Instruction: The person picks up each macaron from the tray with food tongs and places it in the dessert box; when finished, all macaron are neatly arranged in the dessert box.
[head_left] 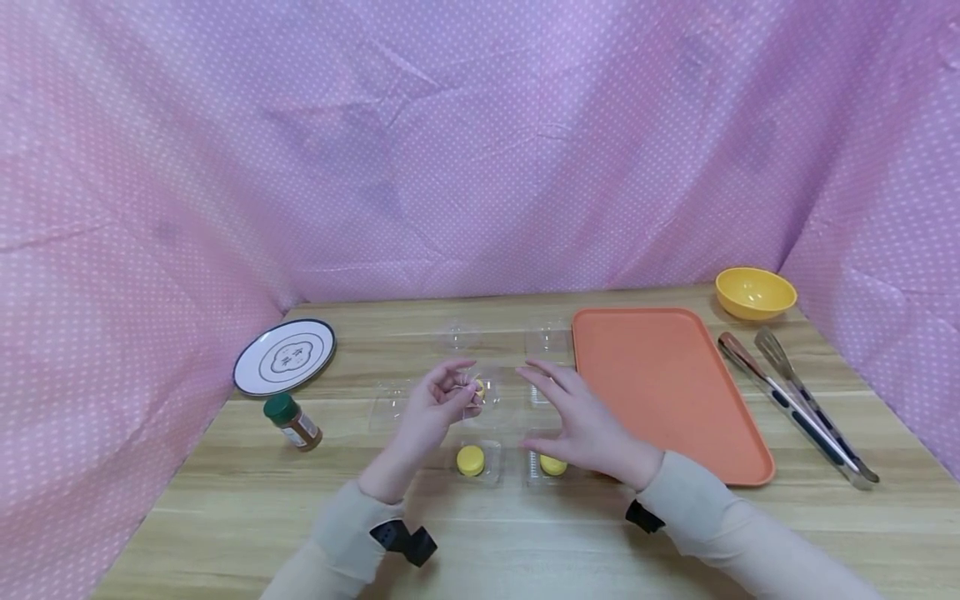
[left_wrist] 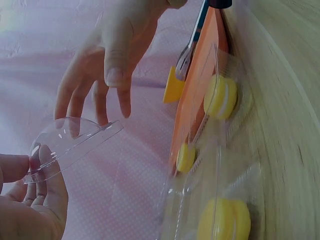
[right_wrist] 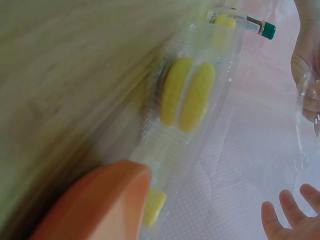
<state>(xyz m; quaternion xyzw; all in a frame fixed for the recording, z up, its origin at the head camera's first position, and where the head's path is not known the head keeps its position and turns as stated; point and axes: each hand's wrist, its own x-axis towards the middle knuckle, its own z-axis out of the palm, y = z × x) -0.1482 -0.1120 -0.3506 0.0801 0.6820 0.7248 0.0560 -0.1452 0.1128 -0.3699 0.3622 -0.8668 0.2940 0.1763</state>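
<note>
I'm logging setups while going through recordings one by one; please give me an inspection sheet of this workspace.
Surface: wood-grain table.
Job's things: three yellow rounds in clear packaging; a clear domed piece.
Clutter: orange tray, tongs, yellow bowl, plate, green-capped jar.
Hands: left hand pinches the clear domed piece; right hand holds nothing, fingers spread.
Cables: nothing seen.
Surroundings: pink dotted cloth.

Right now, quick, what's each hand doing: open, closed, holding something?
Left hand: closed, pinching a clear domed lid.
Right hand: open, holding nothing.
</note>
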